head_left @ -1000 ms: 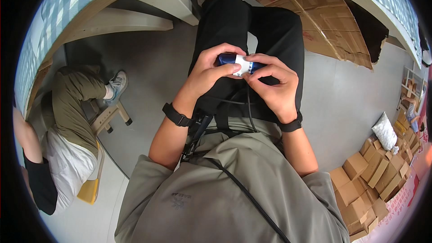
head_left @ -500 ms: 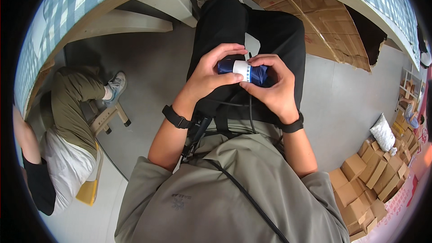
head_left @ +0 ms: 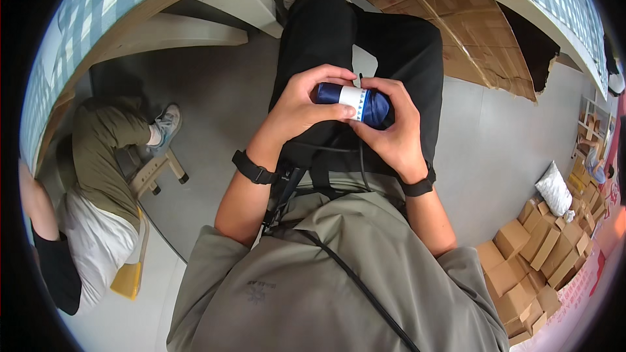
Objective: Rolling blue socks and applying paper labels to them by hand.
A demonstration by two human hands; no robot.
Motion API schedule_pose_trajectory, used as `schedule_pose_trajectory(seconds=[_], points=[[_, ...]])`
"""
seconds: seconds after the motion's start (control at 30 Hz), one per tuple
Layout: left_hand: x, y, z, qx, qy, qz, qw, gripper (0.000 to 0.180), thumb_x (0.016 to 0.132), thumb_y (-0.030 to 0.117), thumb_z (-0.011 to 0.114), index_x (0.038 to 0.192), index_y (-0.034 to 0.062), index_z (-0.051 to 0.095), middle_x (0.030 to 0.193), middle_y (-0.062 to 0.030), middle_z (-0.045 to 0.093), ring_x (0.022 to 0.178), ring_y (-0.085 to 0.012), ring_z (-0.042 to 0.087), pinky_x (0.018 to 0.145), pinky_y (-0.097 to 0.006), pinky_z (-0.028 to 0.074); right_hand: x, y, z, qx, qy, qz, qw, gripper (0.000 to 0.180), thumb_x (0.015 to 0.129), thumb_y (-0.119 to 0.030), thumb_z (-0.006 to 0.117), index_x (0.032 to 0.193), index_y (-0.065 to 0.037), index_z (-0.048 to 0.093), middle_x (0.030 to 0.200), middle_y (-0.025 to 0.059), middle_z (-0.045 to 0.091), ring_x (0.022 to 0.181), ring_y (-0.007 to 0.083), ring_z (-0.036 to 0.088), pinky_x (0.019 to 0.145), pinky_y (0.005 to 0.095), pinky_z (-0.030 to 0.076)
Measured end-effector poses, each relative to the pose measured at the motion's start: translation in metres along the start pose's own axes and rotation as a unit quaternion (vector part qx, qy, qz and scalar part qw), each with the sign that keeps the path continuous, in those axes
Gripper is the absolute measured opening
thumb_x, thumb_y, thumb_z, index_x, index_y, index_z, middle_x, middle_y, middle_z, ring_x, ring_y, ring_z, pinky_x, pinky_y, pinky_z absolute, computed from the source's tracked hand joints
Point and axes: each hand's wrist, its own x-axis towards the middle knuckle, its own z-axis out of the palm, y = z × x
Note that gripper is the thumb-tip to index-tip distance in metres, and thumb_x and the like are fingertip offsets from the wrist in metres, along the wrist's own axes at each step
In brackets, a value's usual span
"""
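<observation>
Above my lap I hold a small dark blue roll (head_left: 377,108) of thin, shiny material, lying sideways. A white paper band (head_left: 352,102) with a row of blue marks wraps round its middle. My left hand (head_left: 305,102) grips the left part, its thumb pressed on the band and its fingers along the far side. My right hand (head_left: 399,117) curves round the right end, thumb below and index finger above. The palms hide part of both ends. What exactly the roll is cannot be told.
A table with a blue-checked cloth (head_left: 104,0) curves across the far side. Flattened cardboard (head_left: 443,19) lies beneath it. At the left a person (head_left: 104,176) sits near a stool (head_left: 153,173). Stacked cardboard boxes (head_left: 521,274) and a white bag (head_left: 554,189) stand at the right.
The roll's right end looked loose and crumpled; now it appears smoother and rounder, and the band is tilted slightly. Both hands keep nearly the same place.
</observation>
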Motion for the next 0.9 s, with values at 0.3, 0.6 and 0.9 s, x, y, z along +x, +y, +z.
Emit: schedule_pose_trajectory(seconds=[0.3, 0.6, 0.9], points=[[-0.002, 0.003, 0.008, -0.039, 0.012, 0.034, 0.999, 0.049, 0.081, 0.013, 0.071, 0.125, -0.0016, 0.057, 0.116, -0.0133, 0.063, 0.111, -0.0188, 0.06, 0.095, -0.031, 0.048, -0.002, 0.008, -0.003, 0.009, -0.031, 0.022, 0.999, 0.05, 0.064, 0.002, 0.079, 0.111, -0.005, 0.065, 0.105, 0.0102, 0.066, 0.098, 0.026, 0.065, 0.088, 0.0334, 0.051], [-0.006, -0.008, -0.007, 0.019, -0.025, 0.031, 0.999, 0.048, 0.078, 0.01, 0.072, 0.123, -0.0008, 0.058, 0.115, -0.0123, 0.063, 0.109, -0.0182, 0.06, 0.096, -0.031, 0.047, 0.0, 0.004, -0.004, 0.04, -0.043, 0.028, 0.998, 0.051, 0.064, 0.002, 0.08, 0.112, -0.005, 0.065, 0.108, 0.011, 0.066, 0.1, 0.0265, 0.065, 0.089, 0.0341, 0.051], [0.005, 0.003, 0.004, 0.005, 0.001, 0.018, 1.0, 0.043, 0.083, 0.009, 0.069, 0.124, -0.0007, 0.058, 0.117, -0.0084, 0.063, 0.114, -0.0167, 0.057, 0.1, -0.032, 0.045, 0.007, 0.004, -0.011, 0.018, -0.02, -0.035, 0.999, 0.046, 0.065, 0.002, 0.08, 0.109, -0.004, 0.068, 0.107, 0.0133, 0.067, 0.103, 0.0289, 0.065, 0.09, 0.0358, 0.051]])
